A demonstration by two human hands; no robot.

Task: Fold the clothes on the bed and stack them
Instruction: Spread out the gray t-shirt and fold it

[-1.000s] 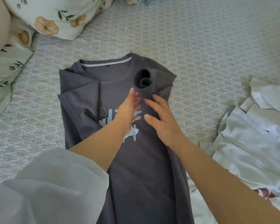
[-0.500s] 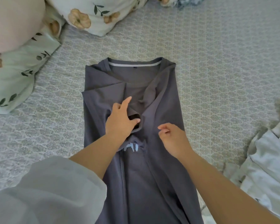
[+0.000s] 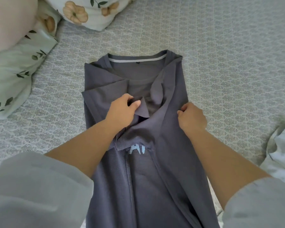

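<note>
T-shirt (image 3: 155,178) lies mid-bed (image 3: 220,55) (pillows (image 3: 11,71) far left, clothes (image 3: 281,155) right).

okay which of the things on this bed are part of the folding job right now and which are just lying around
In the job:
grey T-shirt
left hand, pinching its sleeve
right hand, gripping its edge
white clothes, probably next

Lying about:
floral pillows
patterned bedspread

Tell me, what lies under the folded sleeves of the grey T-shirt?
Under the sleeves, the grey T-shirt shows only part of its light-blue print. The rest is covered by fabric.
</note>
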